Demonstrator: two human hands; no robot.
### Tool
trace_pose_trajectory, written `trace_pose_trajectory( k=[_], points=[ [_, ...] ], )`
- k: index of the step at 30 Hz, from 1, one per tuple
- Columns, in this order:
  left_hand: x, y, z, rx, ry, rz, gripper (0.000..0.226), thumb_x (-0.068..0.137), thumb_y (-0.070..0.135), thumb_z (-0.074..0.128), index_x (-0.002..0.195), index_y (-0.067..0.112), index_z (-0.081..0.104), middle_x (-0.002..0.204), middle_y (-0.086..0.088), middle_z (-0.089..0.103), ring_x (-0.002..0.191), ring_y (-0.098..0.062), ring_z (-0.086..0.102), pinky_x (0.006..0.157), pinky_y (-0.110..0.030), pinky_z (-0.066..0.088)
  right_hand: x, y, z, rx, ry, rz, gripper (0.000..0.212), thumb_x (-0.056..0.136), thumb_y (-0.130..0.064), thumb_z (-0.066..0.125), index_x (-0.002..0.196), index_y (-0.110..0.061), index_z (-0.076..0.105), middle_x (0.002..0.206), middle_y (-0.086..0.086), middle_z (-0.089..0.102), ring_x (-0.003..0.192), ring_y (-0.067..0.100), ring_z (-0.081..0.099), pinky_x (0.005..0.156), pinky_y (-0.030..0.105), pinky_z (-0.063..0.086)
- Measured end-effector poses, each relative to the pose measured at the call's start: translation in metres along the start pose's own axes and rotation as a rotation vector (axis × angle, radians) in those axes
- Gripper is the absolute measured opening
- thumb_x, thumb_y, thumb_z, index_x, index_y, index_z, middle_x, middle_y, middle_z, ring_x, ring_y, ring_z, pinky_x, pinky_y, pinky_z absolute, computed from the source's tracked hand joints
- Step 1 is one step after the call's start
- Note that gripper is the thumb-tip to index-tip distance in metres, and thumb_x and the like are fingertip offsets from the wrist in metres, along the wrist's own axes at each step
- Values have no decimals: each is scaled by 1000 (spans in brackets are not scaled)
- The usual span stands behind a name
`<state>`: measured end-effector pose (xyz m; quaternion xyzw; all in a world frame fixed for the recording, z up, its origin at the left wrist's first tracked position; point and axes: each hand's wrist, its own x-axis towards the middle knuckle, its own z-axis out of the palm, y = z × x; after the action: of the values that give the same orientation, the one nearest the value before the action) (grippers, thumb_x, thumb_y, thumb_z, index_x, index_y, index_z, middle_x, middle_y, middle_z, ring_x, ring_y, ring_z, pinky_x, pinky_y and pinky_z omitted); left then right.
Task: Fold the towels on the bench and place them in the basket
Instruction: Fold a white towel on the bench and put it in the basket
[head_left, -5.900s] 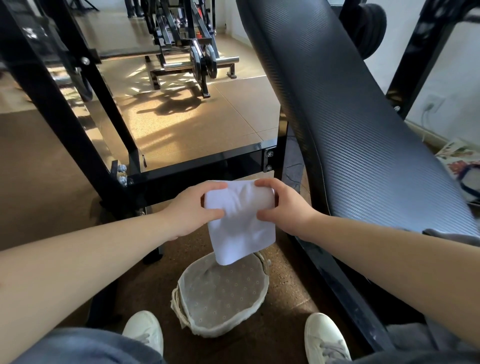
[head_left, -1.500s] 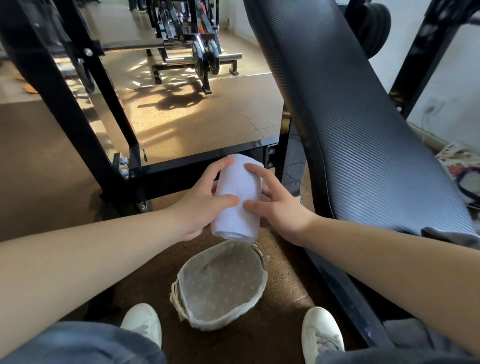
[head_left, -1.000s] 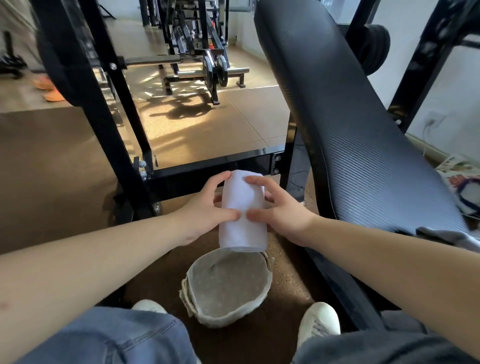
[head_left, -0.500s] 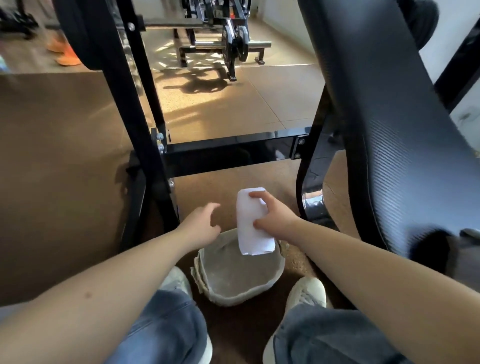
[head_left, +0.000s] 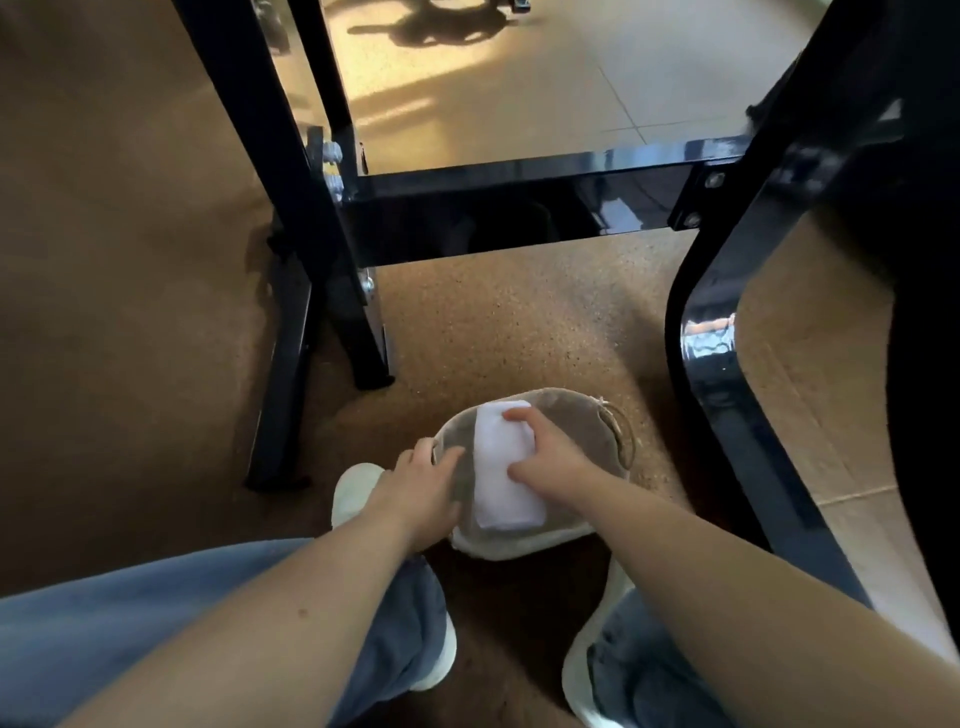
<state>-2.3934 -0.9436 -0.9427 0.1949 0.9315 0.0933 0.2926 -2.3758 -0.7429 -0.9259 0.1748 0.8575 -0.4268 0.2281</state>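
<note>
As the folded towel (head_left: 506, 467) sits down inside the basket (head_left: 519, 546), the right hand (head_left: 553, 460) is clamped on it, forefinger over the far end and thumb hooked on the near part of its right edge. On the other side, the left hand (head_left: 421, 486) rests at the basket's left rim, fingers loose and fairly straight, gripping nothing that I can see. It looks to be steadying the basket. The basket itself stands on the speckled cork floor (head_left: 519, 322) between the person's white shoes (head_left: 353, 488), just this side of the black steel frame (head_left: 519, 176).

Now, the handling: this is a small white cloth, light and soft, folded into a narrow oblong, and it will likely spring open once the layers are let go. So the sensible hold is right here, across the folded thickness, pinching all layers together. Whether it lies flat on the bottom or leans on the lining, I can't tell. Release looks like the call: press it flat, then lift the fingers straight off so no layer drags.
</note>
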Motion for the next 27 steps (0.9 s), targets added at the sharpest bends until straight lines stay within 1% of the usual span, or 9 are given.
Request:
trace_pose_trajectory(
  k=[6, 11, 13, 16, 18, 22, 24, 26, 27],
  points=[
    [7, -11, 26, -125, 106, 1, 75, 94, 38, 61, 156, 37, 19, 161, -3, 10, 141, -24, 39, 105, -39, 49, 28, 27, 25, 13, -64, 28, 65, 90, -3, 56, 142, -41, 43, 132, 2, 48, 111, 20, 50, 86, 33, 46],
    [12, -13, 35, -202, 125, -13, 78, 92, 42, 66, 155, 37, 21, 165, -2, 6, 144, -25, 39, 107, -37, 48, 42, 39, 44, 90, -145, 59, 66, 90, -1, 53, 131, -51, 42, 132, 4, 47, 113, 24, 53, 89, 40, 54],
    [13, -13, 36, -178, 133, -26, 81, 91, 44, 67, 156, 34, 20, 166, 0, 4, 145, -24, 39, 108, -36, 48, 44, 41, 51, 119, -190, 48, 66, 90, 0, 52, 132, -50, 42, 135, 4, 44, 117, 24, 51, 95, 43, 53],
    [13, -12, 37, -158, 137, -34, 83, 91, 45, 67, 158, 33, 20, 164, 2, 2, 144, -23, 39, 109, -36, 48, 47, 45, 57, 186, -186, 37, 69, 88, 4, 50, 135, -46, 45, 139, 4, 44, 123, 25, 50, 102, 49, 51],
    [13, -11, 37, -153, 142, -43, 83, 91, 46, 67, 158, 34, 19, 164, 3, 2, 144, -22, 40, 108, -36, 49, 47, 48, 59, 188, -184, 55, 72, 88, 5, 50, 139, -45, 42, 139, 4, 42, 124, 26, 49, 103, 49, 50],
    [14, -10, 37, -145, 156, -53, 82, 91, 46, 68, 157, 34, 22, 165, 3, 4, 143, -21, 41, 106, -35, 50, 42, 48, 64, 39, -215, 30, 78, 91, -2, 54, 150, -46, 28, 135, 3, 42, 119, 24, 51, 102, 44, 49],
    [15, -10, 38, -149, 156, -52, 80, 91, 46, 68, 157, 33, 23, 165, 2, 4, 143, -21, 40, 107, -34, 49, 41, 47, 65, -69, -203, -3, 80, 92, -7, 57, 154, -45, 24, 148, 4, 39, 129, 25, 49, 107, 43, 46],
    [15, -11, 38, -162, 154, -45, 80, 91, 45, 68, 157, 31, 25, 164, 0, 4, 143, -22, 40, 109, -35, 47, 39, 48, 64, -272, -160, -71, 79, 93, -15, 58, 156, -40, 19, 164, 2, 17, 141, 27, 37, 111, 42, 42],
    [15, -12, 38, -173, 150, -43, 80, 90, 44, 69, 157, 30, 26, 164, -1, 4, 143, -23, 39, 109, -35, 46, 36, 47, 63, -401, -130, -126, 78, 93, -18, 59, 157, -37, 18, 167, 3, 7, 144, 29, 30, 111, 43, 41]
  ],
)
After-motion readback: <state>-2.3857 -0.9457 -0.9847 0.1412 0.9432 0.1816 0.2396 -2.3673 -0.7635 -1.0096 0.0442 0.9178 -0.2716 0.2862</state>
